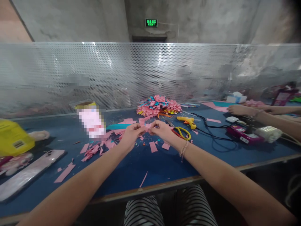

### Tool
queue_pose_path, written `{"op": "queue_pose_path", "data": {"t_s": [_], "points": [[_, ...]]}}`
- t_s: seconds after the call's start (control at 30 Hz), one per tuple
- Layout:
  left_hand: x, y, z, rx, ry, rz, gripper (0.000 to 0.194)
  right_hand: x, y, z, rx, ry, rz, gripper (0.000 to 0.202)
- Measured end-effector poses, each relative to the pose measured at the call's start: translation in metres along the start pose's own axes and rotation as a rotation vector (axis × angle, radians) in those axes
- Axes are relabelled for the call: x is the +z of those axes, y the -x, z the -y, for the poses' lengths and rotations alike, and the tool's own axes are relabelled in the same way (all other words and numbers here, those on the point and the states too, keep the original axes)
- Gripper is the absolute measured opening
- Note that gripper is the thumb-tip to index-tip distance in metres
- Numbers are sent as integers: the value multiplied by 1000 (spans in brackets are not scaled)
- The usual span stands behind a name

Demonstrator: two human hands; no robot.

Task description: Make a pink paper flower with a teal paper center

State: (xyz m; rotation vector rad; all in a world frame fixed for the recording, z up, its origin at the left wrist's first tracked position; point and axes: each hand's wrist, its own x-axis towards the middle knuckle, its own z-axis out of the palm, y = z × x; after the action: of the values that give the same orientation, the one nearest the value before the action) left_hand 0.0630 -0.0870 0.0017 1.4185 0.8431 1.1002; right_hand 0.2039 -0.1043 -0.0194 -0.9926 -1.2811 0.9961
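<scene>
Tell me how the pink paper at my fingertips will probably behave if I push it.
The pink paper looks thin, so it's probably light and floppy. The crumpled-looking scraps nearby suggest it may crease rather than spring back.

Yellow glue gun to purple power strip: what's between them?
Black cords on the blue table, with a pink paper strip just beyond them, as the head view shows.

Green exit sign above perforated metal screen
</scene>
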Motion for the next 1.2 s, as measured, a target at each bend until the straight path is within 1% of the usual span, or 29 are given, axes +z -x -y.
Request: {"op": "queue_pose_path", "data": {"t_s": [0.2, 0.5, 0.7, 0.87, 0.93, 1.03, 1.2], "points": [[1, 0, 1, -9, 53, 0, 21, 1, 0, -2, 27, -34, 15, 13], [2, 0, 1, -58, 99, 11, 21, 2, 0, 0, 66, -36, -4, 12], [2, 2, -2, -80, 121, 12, 21, 3, 2, 7, 116, -116, 8, 12], [2, 2, -2, -122, 164, -15, 20, 4, 5, 13, 164, -226, 41, 18], [2, 2, -2, -129, 173, -19, 20, 4, 6, 12, 175, -226, 55, 20], [2, 2, -3, -130, 188, 4, 21, 4, 5, 7, 173, -197, 77, 22], [3, 3, -3, -122, 206, 45, 22, 4, 3, 2, 136, -145, 109, 18]]}}
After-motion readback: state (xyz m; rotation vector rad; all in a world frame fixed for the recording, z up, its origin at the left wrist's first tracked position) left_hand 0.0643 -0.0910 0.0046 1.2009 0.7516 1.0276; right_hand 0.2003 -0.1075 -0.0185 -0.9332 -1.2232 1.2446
